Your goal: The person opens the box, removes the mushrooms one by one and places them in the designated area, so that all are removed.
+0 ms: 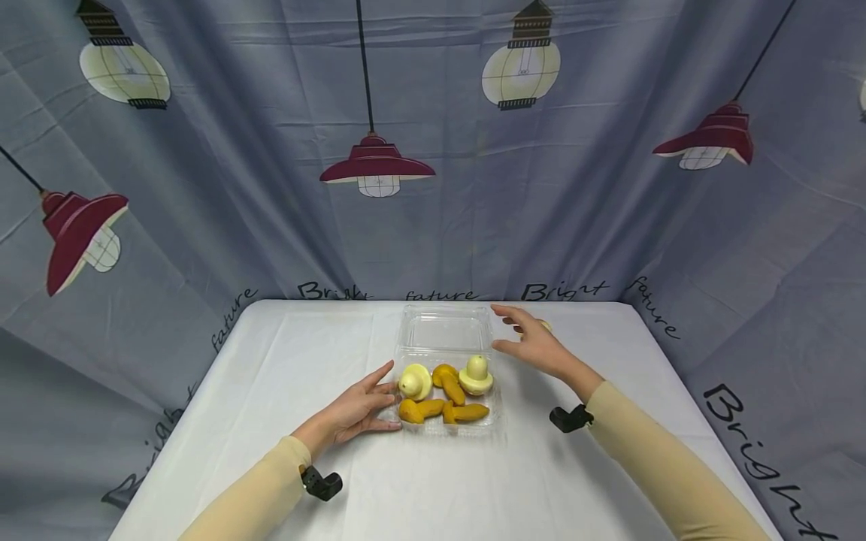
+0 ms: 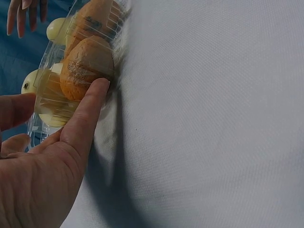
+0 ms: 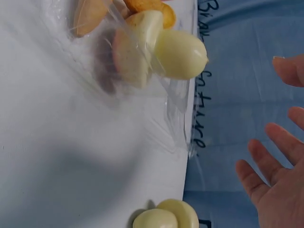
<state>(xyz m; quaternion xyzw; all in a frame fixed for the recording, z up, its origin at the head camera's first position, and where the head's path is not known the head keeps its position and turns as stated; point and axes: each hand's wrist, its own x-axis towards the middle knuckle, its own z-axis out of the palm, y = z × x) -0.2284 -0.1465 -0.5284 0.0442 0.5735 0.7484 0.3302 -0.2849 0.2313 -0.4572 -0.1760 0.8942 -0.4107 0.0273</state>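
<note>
A clear plastic clamshell box (image 1: 498, 428) stands on the table with its lid (image 1: 443, 330) folded back. Inside lie two pale yellow mushroom-shaped pieces, one on its side (image 1: 414, 382) and one stem-up (image 1: 476, 376), plus three orange-brown mushroom-shaped pieces (image 1: 467, 413). My left hand (image 1: 358, 409) touches the box's left side with fingers spread; in the left wrist view a fingertip presses the wall beside a brown piece (image 2: 85, 69). To the right of the lid, my right hand (image 1: 531, 346) hovers with fingers apart, holding nothing. Another pale yellow piece (image 3: 166, 216) lies on the table, mostly behind that hand in the head view.
A white cloth covers the table (image 1: 304, 338). Behind it hangs a grey-blue curtain (image 1: 440, 225) printed with lamps and lettering, touching the back edge. Each wrist carries a small black camera (image 1: 570, 418).
</note>
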